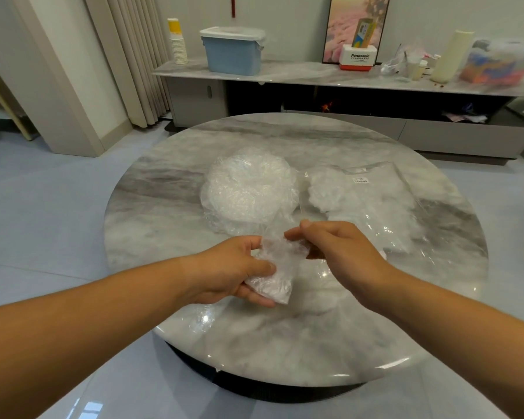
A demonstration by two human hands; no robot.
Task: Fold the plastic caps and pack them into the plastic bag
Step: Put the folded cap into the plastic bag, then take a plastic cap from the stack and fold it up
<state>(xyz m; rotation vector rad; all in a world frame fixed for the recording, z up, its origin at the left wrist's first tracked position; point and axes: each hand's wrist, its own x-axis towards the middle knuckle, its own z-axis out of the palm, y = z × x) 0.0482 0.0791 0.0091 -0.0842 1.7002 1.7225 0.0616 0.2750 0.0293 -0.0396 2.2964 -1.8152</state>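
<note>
Above the near half of the round marble table (pixel 285 343), a crumpled clear plastic cap (pixel 277 267) is held between both hands, lifted off the tabletop. The cap is gripped at its lower end by the left hand (pixel 233 267), with the thumb pressed on top and the fingers curled beneath. Its upper right edge is pinched by the right hand (pixel 336 246), whose fingers are bent inward while the thumb is raised above them. The cap is bunched into a narrow bundle; whether it is neatly folded cannot be told.

Behind the hands, near the middle of the table, a loose pile of unfolded caps (pixel 250 189) is spread in a rounded heap. Just beside it, to the right, a clear plastic bag (pixel 375 213) is laid flat, and a small white label is seen near its far end. White bunched caps are seen through the bag's film, mostly in its far part.

Beyond the table, a long marble-topped sideboard (pixel 285 74) is set against the wall. On it are placed a stack of paper cups (pixel 177 43), a blue lidded box (pixel 233 52) and a white and red carton (pixel 359 57) marked Panasonic.
</note>
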